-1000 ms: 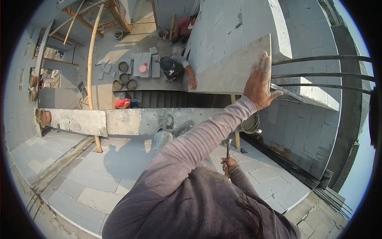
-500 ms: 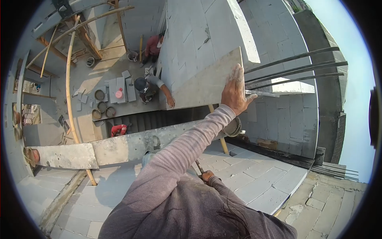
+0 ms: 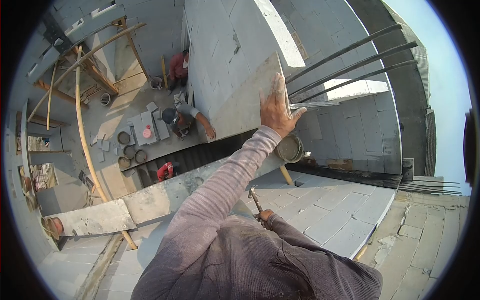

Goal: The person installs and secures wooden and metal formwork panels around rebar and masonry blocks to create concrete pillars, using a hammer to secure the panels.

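Note:
My left hand (image 3: 276, 106) lies with outstretched fingers against the edge and face of a flat grey board (image 3: 240, 111). The board stands slanted along the pale block wall (image 3: 215, 45). My right hand (image 3: 266, 215) is lower down near my body, wrapped round the handle of a hammer (image 3: 256, 201) whose head points up. At the board's lower corner is the hand of a co-worker (image 3: 210, 134), who stands below in a cap. A bucket of mortar (image 3: 289, 148) is just under my left wrist.
Dusty scaffold planks (image 3: 160, 192) run across in front of me beside a bamboo pole (image 3: 86, 127). Steel bars (image 3: 357, 57) jut out right of my left hand. Below are a person in red (image 3: 166, 171), another person (image 3: 177, 67), blocks (image 3: 145, 125) and several buckets (image 3: 129, 152).
The hammer has come up, and its head now shows. My left hand stays on the board. The whole view has shifted and turned slightly.

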Tool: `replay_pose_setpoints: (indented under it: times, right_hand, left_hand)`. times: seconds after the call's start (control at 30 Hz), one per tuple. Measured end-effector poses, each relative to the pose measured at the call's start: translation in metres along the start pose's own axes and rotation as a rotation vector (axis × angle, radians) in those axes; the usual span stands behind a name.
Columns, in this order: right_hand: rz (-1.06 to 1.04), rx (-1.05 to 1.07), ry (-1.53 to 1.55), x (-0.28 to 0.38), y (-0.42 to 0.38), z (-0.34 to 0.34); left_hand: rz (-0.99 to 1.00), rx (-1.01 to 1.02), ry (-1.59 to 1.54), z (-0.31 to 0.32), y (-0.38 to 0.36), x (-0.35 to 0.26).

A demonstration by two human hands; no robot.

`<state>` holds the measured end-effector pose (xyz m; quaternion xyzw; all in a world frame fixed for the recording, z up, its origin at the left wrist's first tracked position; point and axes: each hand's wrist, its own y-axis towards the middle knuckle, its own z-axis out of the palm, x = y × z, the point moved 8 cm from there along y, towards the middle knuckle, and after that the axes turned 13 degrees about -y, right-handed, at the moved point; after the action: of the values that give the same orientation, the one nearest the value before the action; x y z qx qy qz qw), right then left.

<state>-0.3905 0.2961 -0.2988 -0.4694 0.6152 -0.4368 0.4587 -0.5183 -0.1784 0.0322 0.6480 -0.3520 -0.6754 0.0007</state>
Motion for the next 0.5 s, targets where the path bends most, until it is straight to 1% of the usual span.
replay_pose_setpoints:
  times: [0.17,0.23,0.27,0.3,0.33,0.37,0.43,0.47,0.5]
  right_hand:
    - [-0.008,-0.024,0.055,0.0,0.01,-0.001]
    - [-0.007,-0.089,0.009,-0.005,0.023,-0.003]
    - [-0.015,-0.086,0.03,-0.006,0.031,-0.002]
    - [-0.055,-0.137,-0.101,-0.002,0.032,-0.004]
    - [-0.093,-0.188,-0.232,0.004,0.034,-0.005]
    - [-0.1,-0.18,-0.209,0.006,0.038,-0.004]
    - [-0.153,-0.332,-0.406,0.027,0.011,-0.021]
    - [-0.141,-0.22,-0.297,0.031,0.003,-0.02]
    - [-0.152,-0.2,-0.274,0.029,0.006,-0.019]
  left_hand:
    - [0.013,0.007,-0.02,0.003,0.0,0.001]
    - [0.033,-0.027,-0.018,0.001,0.0,-0.001]
    - [0.032,-0.019,-0.017,0.002,0.0,-0.001]
    - [0.045,0.001,-0.021,0.005,0.0,-0.002]
    - [0.063,-0.023,-0.038,0.005,-0.001,-0.002]
    - [0.079,-0.046,-0.055,0.005,-0.001,-0.001]
    - [0.093,-0.01,-0.054,0.008,-0.001,0.0]
    - [0.094,-0.017,-0.042,0.008,-0.002,0.001]
    - [0.098,-0.023,-0.028,0.007,-0.001,-0.001]
